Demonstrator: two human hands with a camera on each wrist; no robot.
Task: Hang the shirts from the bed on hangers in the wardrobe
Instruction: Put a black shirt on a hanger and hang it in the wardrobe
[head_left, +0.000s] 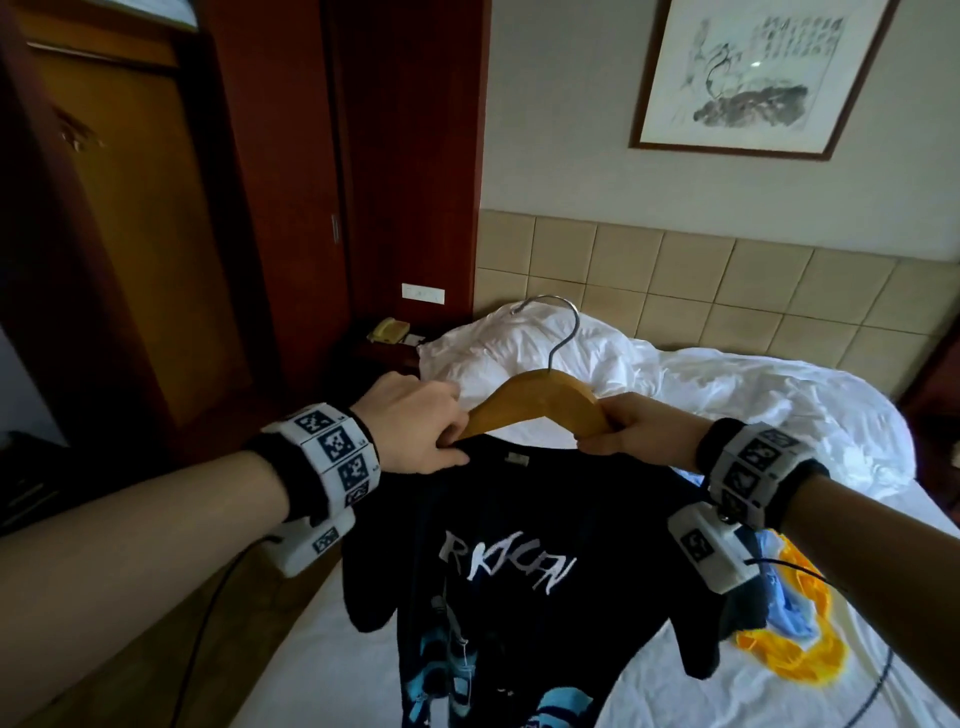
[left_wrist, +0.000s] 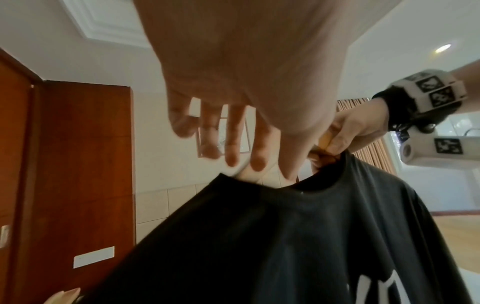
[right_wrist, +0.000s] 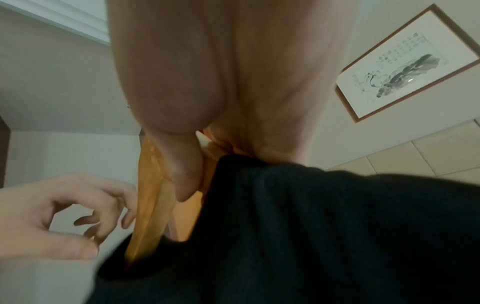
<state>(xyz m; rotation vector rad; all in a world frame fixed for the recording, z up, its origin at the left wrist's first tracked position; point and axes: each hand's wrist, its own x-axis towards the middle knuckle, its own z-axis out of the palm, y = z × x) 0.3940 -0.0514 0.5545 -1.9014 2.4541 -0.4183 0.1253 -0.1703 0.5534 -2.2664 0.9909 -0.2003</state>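
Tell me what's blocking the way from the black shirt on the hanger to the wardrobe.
Nothing visible blocks it. The black shirt hangs from the wooden hanger above the bed; the wardrobe stands to the left with open floor between. Whether its door is open cannot be told.

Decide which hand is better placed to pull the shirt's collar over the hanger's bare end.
Probably the left hand: it already pinches the black shirt at the collar beside the hanger's uncovered end, while the right hand grips the other end, steadying it.
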